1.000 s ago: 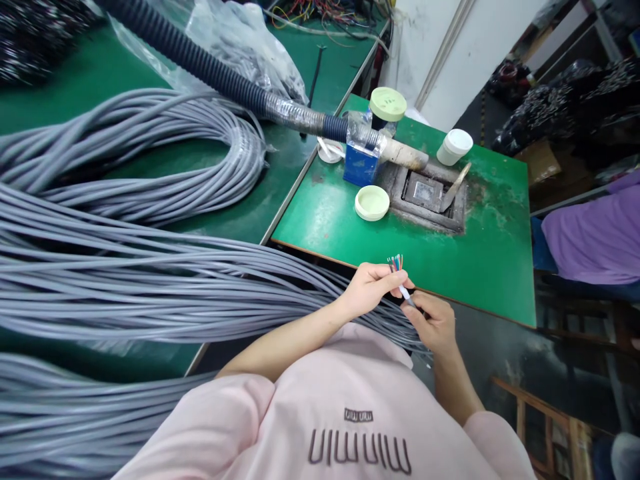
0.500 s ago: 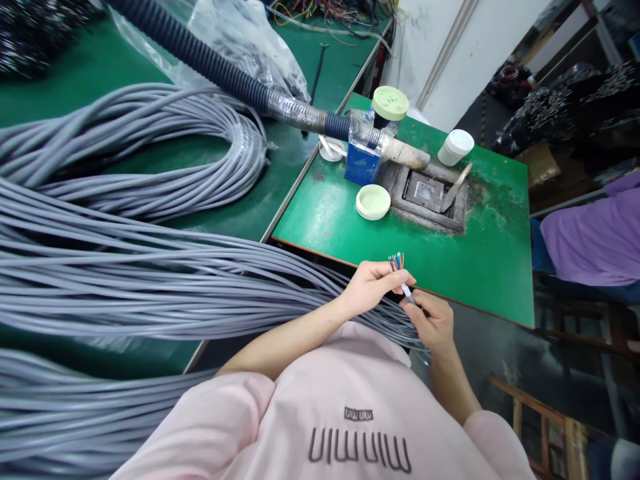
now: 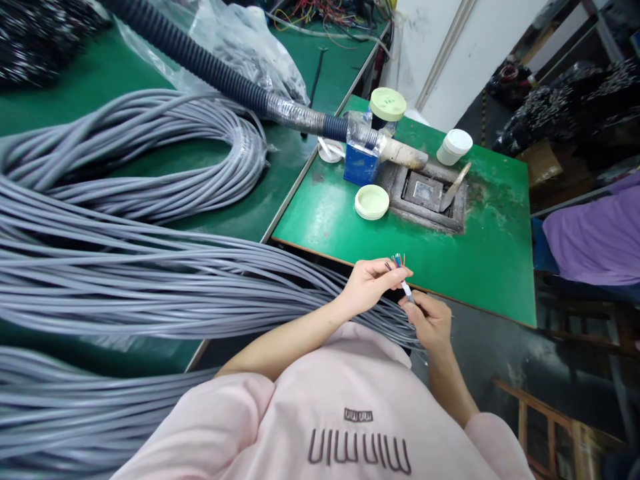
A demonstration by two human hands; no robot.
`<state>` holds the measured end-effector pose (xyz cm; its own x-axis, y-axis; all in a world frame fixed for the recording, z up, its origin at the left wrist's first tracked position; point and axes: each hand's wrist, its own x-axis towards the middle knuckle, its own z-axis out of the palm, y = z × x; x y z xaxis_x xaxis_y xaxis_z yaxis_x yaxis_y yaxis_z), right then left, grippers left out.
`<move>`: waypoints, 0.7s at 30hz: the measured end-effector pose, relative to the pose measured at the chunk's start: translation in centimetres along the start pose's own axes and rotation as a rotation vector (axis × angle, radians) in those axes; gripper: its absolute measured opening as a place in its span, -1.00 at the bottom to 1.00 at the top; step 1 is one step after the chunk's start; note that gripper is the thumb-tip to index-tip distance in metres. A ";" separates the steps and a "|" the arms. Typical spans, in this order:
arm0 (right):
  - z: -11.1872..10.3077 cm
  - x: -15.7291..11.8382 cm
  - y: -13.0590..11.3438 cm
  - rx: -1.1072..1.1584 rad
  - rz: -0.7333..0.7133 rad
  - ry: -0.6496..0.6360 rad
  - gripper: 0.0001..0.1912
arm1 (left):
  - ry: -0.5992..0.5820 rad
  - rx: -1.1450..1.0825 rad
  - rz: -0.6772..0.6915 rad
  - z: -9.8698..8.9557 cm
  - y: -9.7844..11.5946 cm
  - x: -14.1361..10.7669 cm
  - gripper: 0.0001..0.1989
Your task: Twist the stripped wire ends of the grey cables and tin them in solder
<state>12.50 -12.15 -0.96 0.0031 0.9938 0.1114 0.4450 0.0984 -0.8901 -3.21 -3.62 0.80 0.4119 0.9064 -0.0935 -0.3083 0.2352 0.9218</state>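
Between my two hands is the stripped end of a grey cable (image 3: 407, 291), with a white section below a fan of thin coloured wires (image 3: 397, 260). My left hand (image 3: 375, 283) pinches the wires near their base, so their tips stick up past the thumb and fingers. Below it, my right hand (image 3: 430, 320) is closed around the cable's grey jacket. Many more grey cables (image 3: 280, 280) run from the left in a thick bundle and pass beneath my forearm towards my hands. Their ends near my right hand are partly hidden.
On the green table (image 3: 320, 220) ahead sits a solder pot (image 3: 425, 192) with a scraper-like strip (image 3: 456, 188) on it. A hose (image 3: 300, 115) reaches over to it, beside a blue box (image 3: 361, 165), a pale dish (image 3: 372, 202) and a white jar (image 3: 455, 147). A person in purple (image 3: 595, 233) is at right.
Some wire tips have spread, with dark ones now leaning left apart from the others. Both hands keep nearly the same place and hold on the cable.
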 end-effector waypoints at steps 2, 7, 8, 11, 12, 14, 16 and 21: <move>0.0 -0.1 0.3 0.009 0.007 0.000 -0.80 | 0.005 0.008 -0.008 0.1 -0.1 0.0 -0.64; 0.1 -0.2 1.0 0.044 0.038 0.002 -0.78 | 0.009 -0.007 -0.032 0.2 -0.3 0.1 -0.65; 0.1 -0.3 1.1 0.057 0.045 0.008 -0.78 | 0.006 -0.016 -0.032 0.2 -0.3 0.1 -0.65; 0.2 -0.4 1.5 0.097 0.064 0.027 -0.79 | -0.013 -0.046 -0.059 0.3 -0.4 0.2 -0.70; 0.1 -0.4 1.6 0.105 0.071 0.029 -0.80 | -0.019 -0.058 -0.074 0.4 -0.4 0.2 -0.72; 0.1 -0.5 1.8 0.118 0.084 0.033 -0.80 | -0.028 -0.089 -0.098 0.4 -0.4 0.3 -0.74; 0.1 -0.6 2.0 0.128 0.099 0.041 -0.80 | -0.033 -0.122 -0.105 0.4 -0.5 0.4 -0.74; 0.1 -0.7 2.3 0.150 0.125 0.047 -0.80 | -0.033 -0.159 -0.111 0.3 -0.5 0.4 -0.74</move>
<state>13.42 -12.56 -3.19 0.0929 0.9956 0.0135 0.3002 -0.0151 -0.9538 -2.60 -3.50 0.39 0.4777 0.8606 -0.1766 -0.3898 0.3878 0.8352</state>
